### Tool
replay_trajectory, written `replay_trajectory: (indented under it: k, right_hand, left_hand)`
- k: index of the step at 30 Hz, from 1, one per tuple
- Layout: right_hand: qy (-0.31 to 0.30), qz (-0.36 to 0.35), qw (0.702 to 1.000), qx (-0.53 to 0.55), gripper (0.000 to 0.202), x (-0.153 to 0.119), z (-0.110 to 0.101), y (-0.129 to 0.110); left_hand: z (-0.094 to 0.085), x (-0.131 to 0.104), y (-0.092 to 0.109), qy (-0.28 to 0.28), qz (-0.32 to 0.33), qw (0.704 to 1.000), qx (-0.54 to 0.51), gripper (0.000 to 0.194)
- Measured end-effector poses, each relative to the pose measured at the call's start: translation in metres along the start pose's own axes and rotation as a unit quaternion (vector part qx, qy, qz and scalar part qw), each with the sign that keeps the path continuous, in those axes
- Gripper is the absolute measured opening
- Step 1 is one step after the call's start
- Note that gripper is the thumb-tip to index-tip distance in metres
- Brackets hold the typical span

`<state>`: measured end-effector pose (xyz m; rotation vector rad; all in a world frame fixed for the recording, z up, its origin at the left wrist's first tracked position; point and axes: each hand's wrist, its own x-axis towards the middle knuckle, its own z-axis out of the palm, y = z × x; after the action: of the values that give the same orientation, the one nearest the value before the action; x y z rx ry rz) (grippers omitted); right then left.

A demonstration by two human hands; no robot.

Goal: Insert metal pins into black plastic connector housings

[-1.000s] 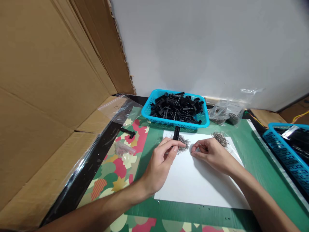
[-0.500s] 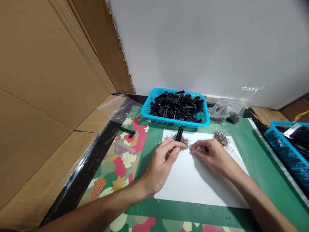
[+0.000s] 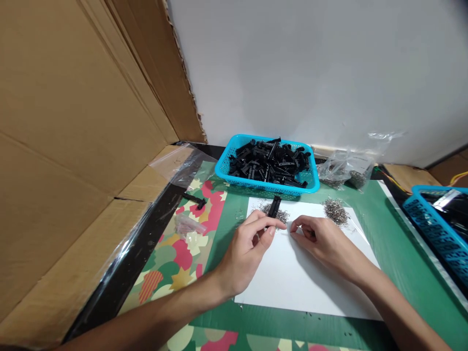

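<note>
Closed around a black plastic part (image 3: 275, 206) is my left hand (image 3: 252, 243); the part sticks up past its fingers, over a pile of small metal pins (image 3: 282, 214). My right hand (image 3: 318, 236) is just to the right, thumb and forefinger pinched together near the left fingertips. Whatever lies in that pinch is too small to make out. Both hands are above a white sheet (image 3: 288, 278). A second pile of small metal pieces (image 3: 335, 211) lies on the sheet's far right corner, behind my right hand.
A blue basket (image 3: 268, 187) full of black plastic parts stands behind the sheet. Clear bags of metal pieces (image 3: 343, 170) lie beside it. Another blue basket (image 3: 435, 224) is at far right. A loose black part (image 3: 195, 200) and small plastic bag (image 3: 190, 225) lie left, near cardboard (image 3: 73, 170).
The black part in my left hand has tilted slightly to the right. My right hand remains pinched close to it. The whole view has shifted a little.
</note>
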<state>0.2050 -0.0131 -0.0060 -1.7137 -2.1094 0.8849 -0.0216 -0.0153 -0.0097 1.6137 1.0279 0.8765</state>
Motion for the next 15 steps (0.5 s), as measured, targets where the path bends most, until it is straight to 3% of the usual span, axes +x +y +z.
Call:
replay_trajectory:
  k: [4, 8, 15]
  right_hand:
    - [-0.007, -0.008, 0.995, 0.096, 0.020, -0.003, -0.003, -0.002]
    - [0.003, -0.029, 0.969, 0.245, 0.028, -0.008, -0.008, -0.006]
    - [0.031, 0.009, 0.984, 0.175, 0.033, 0.002, -0.004, 0.007]
  left_hand:
    - [0.001, -0.002, -0.001, -0.002, -0.018, 1.000, -0.007, 0.026]
    - [0.002, -0.003, 0.000, -0.004, -0.022, 1.000, 0.004, 0.026]
    - [0.004, -0.003, 0.003, 0.020, -0.007, 0.999, 0.026, 0.025]
